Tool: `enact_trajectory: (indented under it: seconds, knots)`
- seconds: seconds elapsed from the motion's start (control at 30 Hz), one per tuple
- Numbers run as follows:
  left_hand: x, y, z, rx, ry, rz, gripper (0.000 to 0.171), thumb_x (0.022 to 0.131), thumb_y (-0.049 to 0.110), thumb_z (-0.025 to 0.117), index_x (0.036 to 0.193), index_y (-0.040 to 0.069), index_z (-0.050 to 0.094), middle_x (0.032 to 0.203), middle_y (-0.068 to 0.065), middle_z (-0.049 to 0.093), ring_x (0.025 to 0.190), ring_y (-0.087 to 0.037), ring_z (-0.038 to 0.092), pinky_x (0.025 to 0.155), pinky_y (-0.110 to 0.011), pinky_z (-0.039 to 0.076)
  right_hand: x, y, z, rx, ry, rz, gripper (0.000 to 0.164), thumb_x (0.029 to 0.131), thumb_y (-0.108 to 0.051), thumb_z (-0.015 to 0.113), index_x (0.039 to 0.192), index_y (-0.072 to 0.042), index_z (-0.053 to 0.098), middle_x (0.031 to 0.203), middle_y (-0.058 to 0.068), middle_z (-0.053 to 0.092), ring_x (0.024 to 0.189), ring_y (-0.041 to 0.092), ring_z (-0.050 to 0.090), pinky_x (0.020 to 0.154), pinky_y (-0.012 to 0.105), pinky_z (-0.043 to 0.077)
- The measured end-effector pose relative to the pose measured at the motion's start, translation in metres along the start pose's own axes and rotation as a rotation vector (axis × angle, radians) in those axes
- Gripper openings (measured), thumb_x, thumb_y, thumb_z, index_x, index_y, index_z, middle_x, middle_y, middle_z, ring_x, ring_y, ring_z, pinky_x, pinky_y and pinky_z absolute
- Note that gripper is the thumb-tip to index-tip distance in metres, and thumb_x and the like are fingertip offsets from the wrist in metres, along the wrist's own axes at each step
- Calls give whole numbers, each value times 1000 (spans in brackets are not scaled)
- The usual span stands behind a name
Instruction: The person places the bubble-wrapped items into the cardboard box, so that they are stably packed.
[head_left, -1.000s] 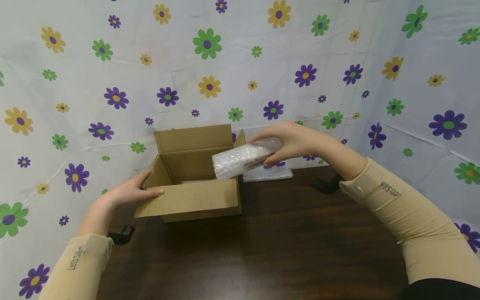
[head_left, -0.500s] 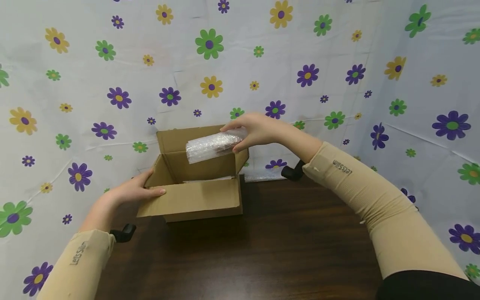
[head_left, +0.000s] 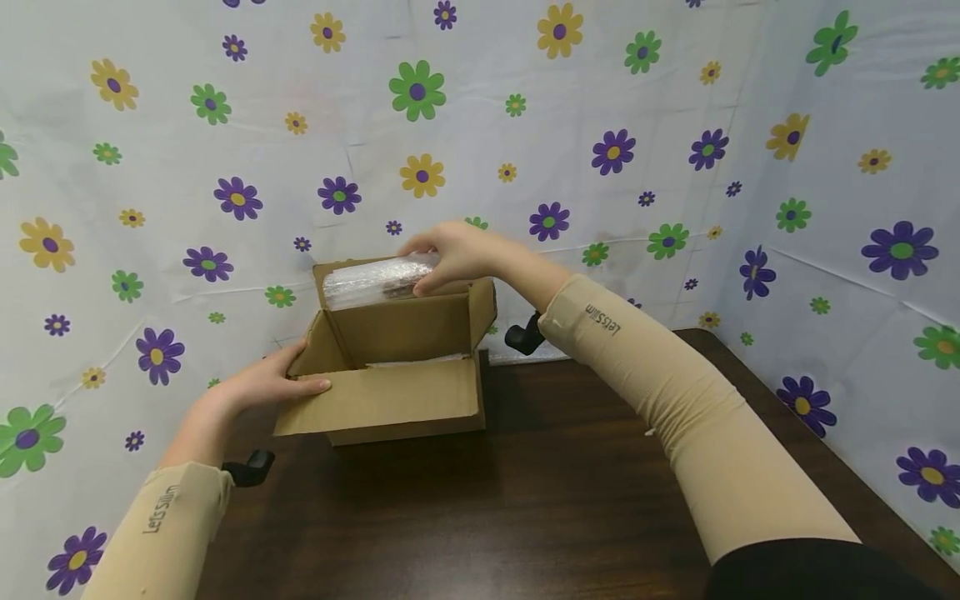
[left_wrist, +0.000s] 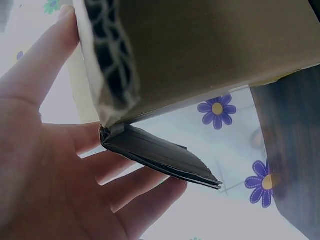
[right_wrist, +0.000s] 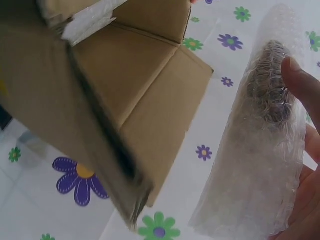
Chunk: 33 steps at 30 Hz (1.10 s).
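An open cardboard box (head_left: 405,329) stands at the back of the table, its flaps spread. My left hand (head_left: 258,385) grips its left front corner, thumb on the front flap (head_left: 397,396) and fingers behind the left side. In the left wrist view the fingers (left_wrist: 135,182) lie under a folded flap (left_wrist: 165,155). My right hand (head_left: 461,252) holds a bubble-wrapped bundle (head_left: 367,282) by its right end, above the box near the raised back flap. Something dark shows through the wrap in the right wrist view; its kind cannot be told.
Clear plastic wrap (right_wrist: 92,22) lies inside the box. More bubble wrap (head_left: 532,354) lies flat to the right of the box, partly hidden by the right arm. A flower-print curtain (head_left: 480,117) hangs behind the dark wooden table (head_left: 570,467).
The right hand has carried the bundle leftward and slightly up, from the box's right side to above its back left. The left hand has kept its grip on the box.
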<state>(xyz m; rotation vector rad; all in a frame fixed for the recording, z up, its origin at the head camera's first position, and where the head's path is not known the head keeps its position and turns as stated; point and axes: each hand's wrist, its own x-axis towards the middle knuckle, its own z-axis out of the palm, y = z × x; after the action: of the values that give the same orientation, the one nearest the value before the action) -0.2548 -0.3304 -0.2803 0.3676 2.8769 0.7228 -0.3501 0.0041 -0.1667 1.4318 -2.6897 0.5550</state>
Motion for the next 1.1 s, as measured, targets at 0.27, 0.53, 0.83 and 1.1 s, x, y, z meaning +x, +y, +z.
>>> enact_trajectory:
  seconds: [0.27,0.53,0.83,1.1]
  knots:
    - [-1,0,-2,20,-3,-7,102,90,46,66,147,-16,8,148,-42,14,134,-58,17,106,-67,21,26,-7,9,-10,-14,39,63,82,-40,77,137,-20,56,133,7,58,124,20,50,102,36,41]
    - [1,-1,-4,36,-10,-24,104,90,49,65,147,-16,7,148,-42,14,134,-58,19,106,-67,22,42,-6,16,32,-19,98,63,82,-38,78,138,-20,56,135,8,57,125,19,50,102,35,41]
    - [-1,1,-5,53,-6,-32,105,89,52,64,148,-15,9,149,-41,15,134,-58,19,105,-67,22,56,-3,29,90,-12,142,72,81,-34,80,143,-17,49,141,7,52,127,19,50,105,33,39]
    - [0,2,-2,59,12,-22,104,88,52,65,147,-16,12,148,-41,17,134,-57,21,106,-66,23,62,7,41,126,9,177,63,80,-31,81,137,-17,55,137,6,54,124,21,48,103,35,41]
